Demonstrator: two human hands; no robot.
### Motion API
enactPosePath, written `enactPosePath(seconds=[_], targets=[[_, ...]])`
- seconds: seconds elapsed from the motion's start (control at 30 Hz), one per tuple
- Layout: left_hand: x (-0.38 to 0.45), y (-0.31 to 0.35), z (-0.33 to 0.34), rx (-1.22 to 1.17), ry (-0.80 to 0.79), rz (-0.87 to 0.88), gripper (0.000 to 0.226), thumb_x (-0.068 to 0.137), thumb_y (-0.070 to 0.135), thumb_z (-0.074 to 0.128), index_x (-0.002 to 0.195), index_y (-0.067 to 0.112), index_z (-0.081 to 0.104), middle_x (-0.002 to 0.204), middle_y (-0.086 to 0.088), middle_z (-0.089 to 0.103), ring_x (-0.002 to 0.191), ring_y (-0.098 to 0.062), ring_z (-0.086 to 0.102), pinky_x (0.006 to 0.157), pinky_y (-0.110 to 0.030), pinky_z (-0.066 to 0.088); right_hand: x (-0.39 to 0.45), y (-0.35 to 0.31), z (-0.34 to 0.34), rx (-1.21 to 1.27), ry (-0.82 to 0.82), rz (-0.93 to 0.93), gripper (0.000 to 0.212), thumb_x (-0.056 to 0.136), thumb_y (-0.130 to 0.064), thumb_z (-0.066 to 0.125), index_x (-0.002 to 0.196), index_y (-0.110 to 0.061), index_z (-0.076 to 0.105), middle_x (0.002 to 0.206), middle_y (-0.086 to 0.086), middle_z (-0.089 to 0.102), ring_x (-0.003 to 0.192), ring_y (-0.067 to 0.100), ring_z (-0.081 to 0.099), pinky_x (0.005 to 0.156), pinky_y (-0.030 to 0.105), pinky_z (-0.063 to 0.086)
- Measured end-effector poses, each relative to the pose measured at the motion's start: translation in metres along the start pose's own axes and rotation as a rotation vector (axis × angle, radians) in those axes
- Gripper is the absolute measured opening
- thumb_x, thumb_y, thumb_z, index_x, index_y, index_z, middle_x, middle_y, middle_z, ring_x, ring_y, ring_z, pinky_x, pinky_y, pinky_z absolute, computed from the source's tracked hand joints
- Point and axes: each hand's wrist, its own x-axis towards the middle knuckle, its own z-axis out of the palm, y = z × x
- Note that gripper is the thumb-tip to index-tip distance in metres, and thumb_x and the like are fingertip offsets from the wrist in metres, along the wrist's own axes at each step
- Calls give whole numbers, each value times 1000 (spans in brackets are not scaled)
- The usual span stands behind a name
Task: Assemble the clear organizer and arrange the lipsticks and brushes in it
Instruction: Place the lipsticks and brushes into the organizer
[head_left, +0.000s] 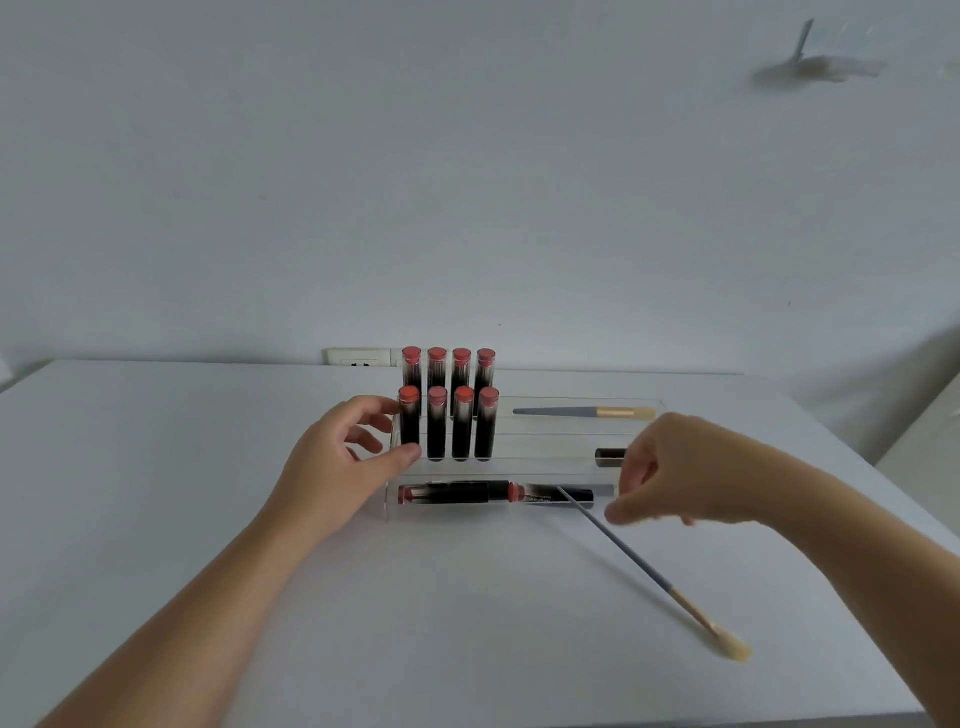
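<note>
Two hands: left hand fingers curl around the organizer end; right hand fingers' grip unclear.

From my remote seat I see a broad, flat white table filling the lower half of the view, its far edge running along a plain pale grey-white wall; low on that wall, just above the table's far edge, sits a white rectangular wall socket with dark slots; high on the wall at upper right I make out a blurred whitish mark, too smeared to identify; at the right edge a pale off-white surface stands beside the table.
</note>
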Motion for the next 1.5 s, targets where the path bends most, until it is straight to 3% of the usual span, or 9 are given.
enactPosePath(seconds=[0.13,0.27,0.4,0.5,0.67,0.97,1.17,1.27,1.5], targets=[[-1,0,0,-16,5,0,33,80,33,85,102,47,64,100,29,65,84,0,64,68,-21,45,-12,4,11,-119,-70,31,26,67,-52,78,69,-27,71,61,0,71,47,8,59,58,25,50],[-1,0,0,-18,6,5,34,80,33,85,103,48,65,100,27,65,83,-1,64,68,-22,45,-16,3,18,-148,-76,20,20,72,-44,75,72,-24,73,54,-3,65,44,8,54,47,19,44],[-1,0,1,-17,6,6,35,80,33,85,103,49,64,100,29,65,82,1,64,68,-21,45,-18,2,14,-152,-27,-14,12,75,-36,75,68,-26,73,54,-11,66,44,0,56,55,22,50],[0,1,1,-21,7,3,34,80,34,85,102,49,64,100,29,65,82,1,64,67,-21,46,-13,0,-5,-127,91,-61,14,78,-35,76,65,-33,71,58,-22,67,50,-4,60,55,20,47],[0,0,1,-29,7,-2,35,80,31,86,103,47,65,98,29,65,81,1,63,68,-22,46,3,-11,-33,-269,302,-150,9,82,-33,65,76,-39,67,83,-21,69,79,4,63,63,23,46],[0,-2,1,-23,4,3,35,80,32,86,103,47,65,98,30,65,82,0,63,67,-21,47,36,-18,-20,-511,258,-262,21,94,-35,52,103,-42,69,102,-17,64,93,15,62,79,32,51],[0,-3,0,-14,13,13,34,79,33,86,101,48,65,99,28,66,81,1,63,66,-20,46,49,-9,-4,-579,250,-310,19,99,-39,51,109,-43,66,98,-19,53,91,13,59,71,28,40],[0,-3,1,-10,13,14,33,79,35,85,101,47,65,100,28,65,80,1,64,66,-20,45,51,-7,-2,-614,252,-332,19,98,-40,54,114,-43,63,107,-17,59,95,15,60,74,30,42],[-1,-2,1,-7,10,5,33,79,34,85,103,46,64,96,30,64,74,3,62,65,-20,46,49,2,-11,-556,214,-308,7,94,-41,57,91,-39,62,88,-15,63,79,10,60,67,26,45]])
